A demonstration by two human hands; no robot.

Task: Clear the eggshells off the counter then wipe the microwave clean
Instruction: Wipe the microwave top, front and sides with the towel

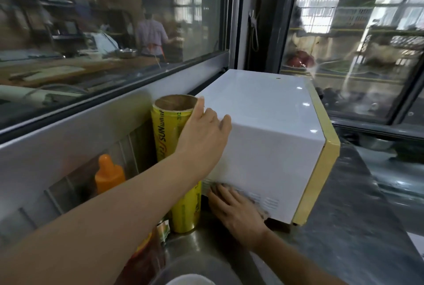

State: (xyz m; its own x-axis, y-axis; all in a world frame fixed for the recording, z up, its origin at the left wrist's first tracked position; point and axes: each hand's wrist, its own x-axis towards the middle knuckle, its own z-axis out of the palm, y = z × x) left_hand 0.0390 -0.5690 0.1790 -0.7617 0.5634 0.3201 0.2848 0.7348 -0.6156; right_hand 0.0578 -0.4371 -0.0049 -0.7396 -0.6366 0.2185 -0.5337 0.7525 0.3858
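Note:
The white microwave with a yellow front frame stands on the steel counter against the window. My left hand rests on its top left edge with the fingers laid straight over the corner. My right hand lies flat against the lower left side panel by the vent slots. It presses a blurred pale cloth to the panel. No eggshells are in view.
An upright yellow cling-film roll stands tight against the microwave's left side, under my left forearm. An orange squeeze bottle stands further left, a dark sauce bottle nearer me. A pale bowl rim shows at the bottom edge.

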